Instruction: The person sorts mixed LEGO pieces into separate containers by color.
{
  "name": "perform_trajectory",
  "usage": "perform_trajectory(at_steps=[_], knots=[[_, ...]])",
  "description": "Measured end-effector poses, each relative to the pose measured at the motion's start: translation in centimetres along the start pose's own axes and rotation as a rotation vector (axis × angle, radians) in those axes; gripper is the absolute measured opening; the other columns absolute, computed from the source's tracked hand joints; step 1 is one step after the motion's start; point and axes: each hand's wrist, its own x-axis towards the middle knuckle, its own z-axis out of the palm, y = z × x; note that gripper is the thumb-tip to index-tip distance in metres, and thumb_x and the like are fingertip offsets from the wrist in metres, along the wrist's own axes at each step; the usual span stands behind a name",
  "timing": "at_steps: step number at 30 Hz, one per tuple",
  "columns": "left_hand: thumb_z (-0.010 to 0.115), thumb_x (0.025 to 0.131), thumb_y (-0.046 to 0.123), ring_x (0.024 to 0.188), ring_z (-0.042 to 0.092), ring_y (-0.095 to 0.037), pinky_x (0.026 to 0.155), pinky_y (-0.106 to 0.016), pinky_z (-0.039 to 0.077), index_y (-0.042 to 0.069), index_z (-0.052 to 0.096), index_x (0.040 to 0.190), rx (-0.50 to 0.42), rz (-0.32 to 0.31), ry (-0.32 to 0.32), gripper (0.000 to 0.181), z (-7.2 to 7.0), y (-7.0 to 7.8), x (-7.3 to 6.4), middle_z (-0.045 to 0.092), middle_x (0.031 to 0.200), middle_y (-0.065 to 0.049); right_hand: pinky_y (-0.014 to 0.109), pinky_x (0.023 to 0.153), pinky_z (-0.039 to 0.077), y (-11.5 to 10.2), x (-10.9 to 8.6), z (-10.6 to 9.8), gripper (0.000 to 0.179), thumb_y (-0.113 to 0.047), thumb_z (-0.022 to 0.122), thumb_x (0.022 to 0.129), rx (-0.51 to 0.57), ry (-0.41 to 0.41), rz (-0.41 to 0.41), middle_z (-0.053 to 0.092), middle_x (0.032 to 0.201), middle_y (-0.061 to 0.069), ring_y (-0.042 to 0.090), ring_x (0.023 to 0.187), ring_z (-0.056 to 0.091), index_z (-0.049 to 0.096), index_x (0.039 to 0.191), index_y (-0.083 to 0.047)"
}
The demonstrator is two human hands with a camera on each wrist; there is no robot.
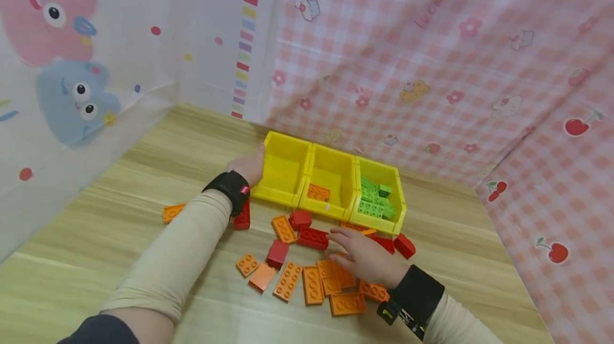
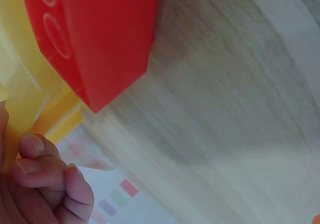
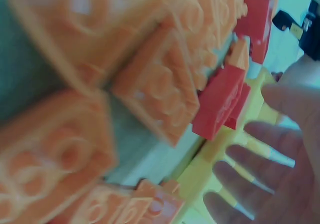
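Note:
Three yellow bins stand joined in a row in the head view. My left hand grips the outer wall of the left bin, its fingers curled over the edge in the left wrist view. An orange brick lies in the middle bin; several green bricks fill part of the right bin. My right hand hovers over loose bricks, fingers spread and holding nothing. A red brick lies just beyond its fingertips, and orange bricks sit beneath its palm side.
More orange bricks and red bricks are scattered on the wooden table. A red brick lies by the left wrist, and an orange one farther left. A pink checked cloth hangs behind the bins.

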Motion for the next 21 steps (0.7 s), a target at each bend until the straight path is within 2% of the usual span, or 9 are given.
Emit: perform_trajectory(at_steps=[5,14,21], knots=[[0.037,0.096,0.008,0.054,0.052,-0.024,0.058,-0.044,0.047,0.003,0.006,0.149,0.010,-0.022,-0.005,0.062,-0.6,0.0,-0.3,0.052,0.059,-0.009,0.041,0.094,0.042,0.0,-1.4,0.4,0.050,-0.030,0.065,0.088,-0.053,-0.096,-0.045,0.049,0.133,0.008,0.025,0.119,0.048,0.052,0.132,-0.010],[0.038,0.096,0.009,0.055,0.051,-0.024,0.057,-0.044,0.047,0.006,0.007,0.150,0.012,-0.029,0.018,0.062,0.2,-0.4,0.5,0.052,0.060,-0.009,0.040,0.092,0.044,1.0,-2.3,1.0,0.057,-0.028,0.071,0.082,-0.034,-0.111,-0.065,0.047,0.134,0.009,0.024,0.117,0.048,0.051,0.133,-0.011],[0.037,0.096,0.008,0.051,0.047,-0.022,0.053,-0.039,0.044,0.006,0.006,0.150,0.004,-0.038,0.005,0.062,0.3,0.0,0.4,0.049,0.058,-0.007,0.037,0.090,0.045,1.3,-2.3,1.4,0.057,-0.025,0.074,0.080,-0.039,-0.122,-0.079,0.050,0.129,0.005,0.021,0.111,0.050,0.052,0.131,-0.012]])
